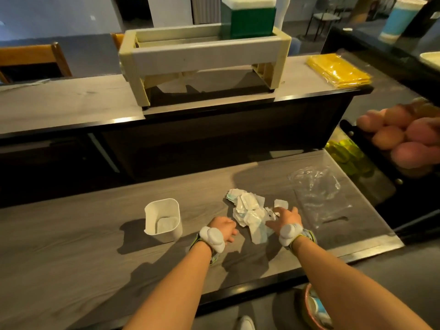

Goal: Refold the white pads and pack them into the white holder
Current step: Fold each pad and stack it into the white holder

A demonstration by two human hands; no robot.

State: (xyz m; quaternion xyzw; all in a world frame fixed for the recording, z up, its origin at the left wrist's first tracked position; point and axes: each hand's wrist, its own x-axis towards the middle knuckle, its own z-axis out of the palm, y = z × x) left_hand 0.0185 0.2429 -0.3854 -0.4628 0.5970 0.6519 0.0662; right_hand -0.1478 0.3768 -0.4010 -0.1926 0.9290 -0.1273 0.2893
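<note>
A loose heap of crumpled white pads (250, 209) lies on the grey wooden counter (95, 246), a few with bluish edges. The white holder (163, 220), a square open-topped cup, stands upright to the left of the heap; something pale lies at its bottom. My left hand (223, 228) hovers just left of the heap, fingers curled downward with nothing visible in them. My right hand (284, 220) rests on the heap's right side, fingers spread over the pads. Both wrists carry white strapped devices.
A clear plastic bag (319, 194) lies flat to the right of the pads. A raised shelf behind holds a beige rack (204, 55) and yellow packets (338, 70). A tray of eggs (404, 134) sits at far right. The counter's front edge runs near my forearms.
</note>
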